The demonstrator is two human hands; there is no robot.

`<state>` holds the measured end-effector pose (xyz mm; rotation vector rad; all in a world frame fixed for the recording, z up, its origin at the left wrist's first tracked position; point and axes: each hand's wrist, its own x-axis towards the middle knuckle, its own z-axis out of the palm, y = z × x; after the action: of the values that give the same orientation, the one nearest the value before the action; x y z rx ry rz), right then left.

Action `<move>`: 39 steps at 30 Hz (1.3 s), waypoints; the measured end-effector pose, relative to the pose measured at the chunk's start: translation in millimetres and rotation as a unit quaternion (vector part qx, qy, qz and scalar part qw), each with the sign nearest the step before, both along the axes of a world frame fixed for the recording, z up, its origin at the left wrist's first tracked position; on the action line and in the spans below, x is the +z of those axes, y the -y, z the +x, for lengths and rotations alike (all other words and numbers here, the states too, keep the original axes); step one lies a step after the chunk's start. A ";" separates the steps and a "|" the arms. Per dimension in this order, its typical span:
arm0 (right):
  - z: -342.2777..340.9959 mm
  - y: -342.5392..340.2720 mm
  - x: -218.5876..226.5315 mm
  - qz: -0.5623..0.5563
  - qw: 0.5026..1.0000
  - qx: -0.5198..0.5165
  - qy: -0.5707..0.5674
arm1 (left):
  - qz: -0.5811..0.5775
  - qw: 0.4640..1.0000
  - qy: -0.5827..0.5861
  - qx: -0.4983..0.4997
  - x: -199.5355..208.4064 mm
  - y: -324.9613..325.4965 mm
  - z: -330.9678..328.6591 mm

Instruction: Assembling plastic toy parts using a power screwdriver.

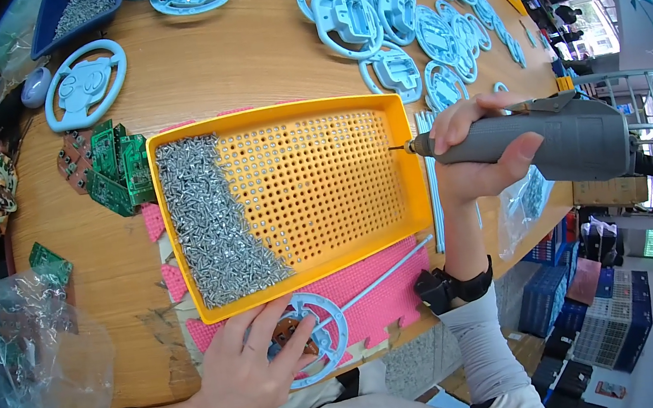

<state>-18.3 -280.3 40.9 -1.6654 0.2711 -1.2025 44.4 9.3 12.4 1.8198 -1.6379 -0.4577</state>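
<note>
My right hand [474, 154] is wrapped round a grey electric screwdriver [539, 142], held level. Its bit points left over the right rim of a yellow tray [305, 287]. In that tray, silver screws [208, 221] are heaped at the left, and a perforated plate [316, 189] has screws in some of its holes. Below the tray's near edge, my left hand [254, 373] holds a light blue toy steering wheel [338, 344], fingers bent over its middle. Inside the wheel a brown circuit board [299, 337] shows partly between the fingers. A thin light blue rod [386, 271] slants away from the wheel.
Pink foam mat [381, 296] lies under the tray. Green circuit boards [117, 167] and a finished-looking wheel [85, 86] are at left, near a blue screw bin [78, 13]. Several blue wheel shells [391, 7] cover the far side. Plastic bags [39, 353] lie left.
</note>
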 end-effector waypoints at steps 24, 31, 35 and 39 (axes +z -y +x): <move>-69.5 -159.2 34.9 0.085 0.925 0.365 0.061 | -0.049 0.998 -0.029 0.020 -6.7 -4.3 -3.9; -66.3 -159.9 30.8 0.064 0.915 0.396 0.041 | -0.058 0.998 -0.031 0.024 -7.5 -4.6 -5.0; -66.5 -164.5 31.2 0.067 0.923 0.378 0.038 | -0.059 0.998 -0.031 0.020 -6.8 -4.0 -4.7; -61.4 -165.8 27.1 0.048 0.918 0.391 0.047 | -0.057 0.998 -0.020 0.020 -6.8 -4.2 -4.4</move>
<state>-79.7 -114.5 68.0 -1.4052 -0.3716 -0.6376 40.0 13.5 5.6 1.7453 -1.5648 -0.3717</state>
